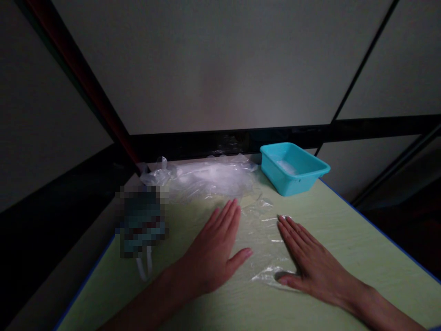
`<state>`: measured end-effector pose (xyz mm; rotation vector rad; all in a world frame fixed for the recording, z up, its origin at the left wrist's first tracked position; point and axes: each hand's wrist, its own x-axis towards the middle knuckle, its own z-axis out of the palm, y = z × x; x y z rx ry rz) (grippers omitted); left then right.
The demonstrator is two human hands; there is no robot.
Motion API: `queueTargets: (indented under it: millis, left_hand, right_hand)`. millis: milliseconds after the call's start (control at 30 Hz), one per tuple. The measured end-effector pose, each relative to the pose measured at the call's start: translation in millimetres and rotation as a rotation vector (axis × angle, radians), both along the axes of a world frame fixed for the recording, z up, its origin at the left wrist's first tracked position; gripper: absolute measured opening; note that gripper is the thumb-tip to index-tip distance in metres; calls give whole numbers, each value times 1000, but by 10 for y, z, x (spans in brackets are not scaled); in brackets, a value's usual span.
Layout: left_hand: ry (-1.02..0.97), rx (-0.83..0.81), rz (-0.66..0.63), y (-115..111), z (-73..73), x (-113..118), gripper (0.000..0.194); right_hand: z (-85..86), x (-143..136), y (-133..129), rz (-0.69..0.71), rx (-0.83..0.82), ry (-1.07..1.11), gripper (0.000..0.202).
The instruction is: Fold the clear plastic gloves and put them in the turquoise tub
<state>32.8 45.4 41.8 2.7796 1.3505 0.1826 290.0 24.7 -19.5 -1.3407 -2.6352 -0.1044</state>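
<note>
Left hand [214,252]: open flat, over film [260,243]
Right hand [315,264]: open flat, on film
Plastic [215,177]: one heap
Tub [285,180]: one, on table [365,257]

Turquoise basin [298,185]: one was present. Tabletop [361,248]: one. Pixelated item [143,220]: one, which had two pale straps [149,261]. Clear plastic [213,177]: the number of pieces was unclear. Hands, two: left hand [215,248], right hand [310,262].

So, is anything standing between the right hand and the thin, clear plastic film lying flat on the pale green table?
Nothing visible stands between them: the right hand is directly at the right edge of the clear plastic film.
</note>
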Motion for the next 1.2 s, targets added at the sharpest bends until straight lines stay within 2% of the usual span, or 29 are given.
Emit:
queueTargets:
  millis: [33,100,200,300,400,600,933,1100,1200]
  left_hand:
    - [-16,-6,-47,-24,30,142,65]
    - [-59,-11,-133,-61,-2,425,59]
    - [-114,2,-210,-68,-215,728,58]
    - [-118,-30,-196,-47,-419,802,60]
    - [-119,-52,-190,-46,-474,737,65]
    - [-135,-110,-158,-52,-409,537,63]
    - [-74,-76,-12,-28,-436,-62,59]
    - [-44,-82,-39,-76,-407,-105,71]
    - [-39,-117,-71,-144,-360,-116,76]
  right_hand:
    - [-9,2,2,1,0,6,100]
    - [-32,7,5,5,7,20,100]
    - [-63,10,7,12,39,26,97]
    - [-66,3,8,16,60,33,94]
    - [-49,-2,7,26,60,42,91]
    - [-16,-3,-3,17,30,45,94]
    - [-1,-3,3,6,4,-13,99]
    - [11,-8,-93,18,17,1,98]
    - [98,37,-213,70,-11,16,98]
